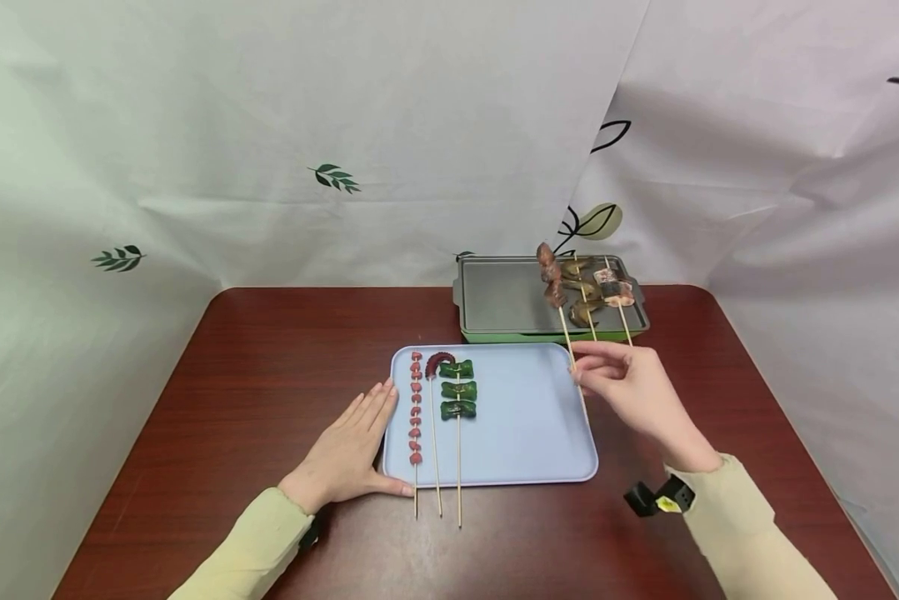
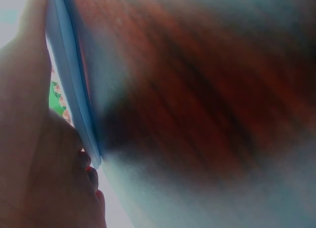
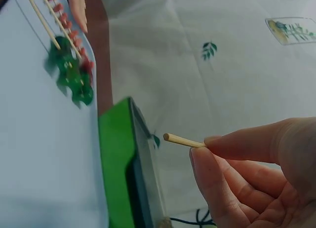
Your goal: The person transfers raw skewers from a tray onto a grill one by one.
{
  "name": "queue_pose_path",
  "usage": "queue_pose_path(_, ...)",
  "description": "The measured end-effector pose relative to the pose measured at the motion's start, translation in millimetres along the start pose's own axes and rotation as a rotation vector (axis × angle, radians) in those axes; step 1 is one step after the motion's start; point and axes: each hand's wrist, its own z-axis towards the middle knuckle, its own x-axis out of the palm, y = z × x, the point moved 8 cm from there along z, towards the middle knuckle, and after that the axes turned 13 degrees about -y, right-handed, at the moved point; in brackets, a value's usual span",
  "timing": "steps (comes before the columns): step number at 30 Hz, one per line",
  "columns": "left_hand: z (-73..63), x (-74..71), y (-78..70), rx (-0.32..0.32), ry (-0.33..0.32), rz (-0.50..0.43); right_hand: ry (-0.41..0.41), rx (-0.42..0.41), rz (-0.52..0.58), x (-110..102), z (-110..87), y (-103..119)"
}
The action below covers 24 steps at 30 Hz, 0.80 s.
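Observation:
My right hand (image 1: 629, 385) pinches the stick of a meat skewer (image 1: 555, 294) between thumb and fingers. Its several brown chunks point up and away, overlapping the grey grill plate (image 1: 497, 292) in the head view. In the right wrist view the bare stick end (image 3: 180, 140) pokes out past the fingertips. My left hand (image 1: 352, 450) lies with fingers extended along the left edge of a pale blue tray (image 1: 527, 425), thumb at the near corner. On the tray are a skewer of small red pieces (image 1: 416, 410), a dark red tentacle skewer (image 1: 439, 360) and a green vegetable skewer (image 1: 458, 390).
The grill's green base (image 1: 494, 337) stands behind the tray on a dark red-brown table (image 1: 292, 350). At its right side lie a skewer of brown mushroom-like pieces (image 1: 584, 312) and a fish-chunk skewer (image 1: 616, 288). White patterned cloth (image 1: 419, 125) hangs around the table.

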Motion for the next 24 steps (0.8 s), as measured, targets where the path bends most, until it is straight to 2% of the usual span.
queue_pose_path(10,-0.4,0.7,0.1,-0.002,0.000,-0.009,-0.009,-0.003,-0.077,-9,41.5,-7)
queue_pose_path(18,-0.7,1.4,0.9,-0.004,0.003,-0.009,0.028,0.064,-0.120,-2,67.6,-28)
queue_pose_path(24,-1.0,3.2,1.9,0.003,-0.006,-0.004,0.067,0.126,-0.158,8,76.0,-45)
